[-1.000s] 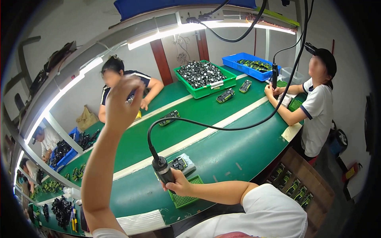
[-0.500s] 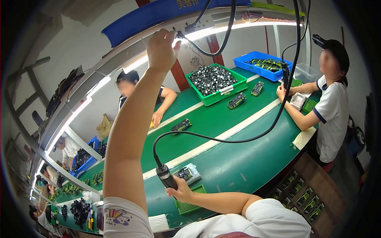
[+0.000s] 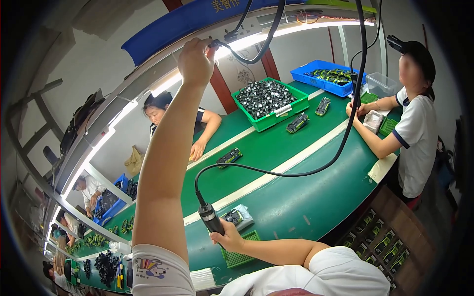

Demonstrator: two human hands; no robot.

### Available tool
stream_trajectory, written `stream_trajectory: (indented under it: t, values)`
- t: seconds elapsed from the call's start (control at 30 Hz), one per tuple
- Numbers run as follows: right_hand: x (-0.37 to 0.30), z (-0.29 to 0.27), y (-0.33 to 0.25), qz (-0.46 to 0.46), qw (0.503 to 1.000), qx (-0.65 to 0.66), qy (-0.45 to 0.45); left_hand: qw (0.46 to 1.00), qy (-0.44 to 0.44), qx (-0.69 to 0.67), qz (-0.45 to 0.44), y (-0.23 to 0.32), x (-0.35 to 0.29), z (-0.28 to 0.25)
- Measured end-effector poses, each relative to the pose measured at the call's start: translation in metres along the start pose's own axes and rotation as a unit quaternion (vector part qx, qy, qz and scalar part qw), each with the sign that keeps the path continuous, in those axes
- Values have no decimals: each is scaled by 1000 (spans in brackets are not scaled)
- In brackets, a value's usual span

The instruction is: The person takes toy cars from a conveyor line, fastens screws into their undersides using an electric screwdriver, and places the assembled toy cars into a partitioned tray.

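My left hand (image 3: 196,61) is raised high to the light rail, its fingers closed on a black power plug (image 3: 214,44) at the socket strip (image 3: 247,28). A thick black cord runs from that plug. Lower down, my right hand (image 3: 230,238) is wrapped round a black electric screwdriver (image 3: 211,218), whose cable loops away to the right. Just beyond it, a toy car chassis (image 3: 233,216) rests on a pale blue cloth pad (image 3: 246,217). A green mesh basket (image 3: 242,251) sits under my right wrist.
A green conveyor belt (image 3: 266,148) carries several car chassis (image 3: 230,157). Past it stand a green crate (image 3: 259,127) of small black parts and a blue tray (image 3: 323,85). Co-workers sit at the far side (image 3: 210,123) and right (image 3: 417,133). A tray of car parts (image 3: 380,241) lies lower right.
The view has shifted slightly. My left fingers look closer together at the plug. My right hand keeps its hold on the screwdriver.
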State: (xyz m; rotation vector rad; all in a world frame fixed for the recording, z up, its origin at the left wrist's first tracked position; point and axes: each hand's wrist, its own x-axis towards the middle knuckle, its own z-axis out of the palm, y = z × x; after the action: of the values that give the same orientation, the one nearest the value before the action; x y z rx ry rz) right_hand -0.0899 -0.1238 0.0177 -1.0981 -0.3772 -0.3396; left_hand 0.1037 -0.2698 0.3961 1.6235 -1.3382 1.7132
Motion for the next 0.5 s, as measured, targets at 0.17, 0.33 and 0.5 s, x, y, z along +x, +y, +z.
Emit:
stream_trajectory:
  t: [0.17,0.33,0.5]
  values:
    - [0,0,1,4,1000,2,4,999,-41,3,-17,-1,4,-3]
    - [0,-2,1,3,1000,7,4,998,-3,15,68,16,14,-3]
    - [0,1,-1,2,1000,5,4,994,9,30,107,12,23,16]
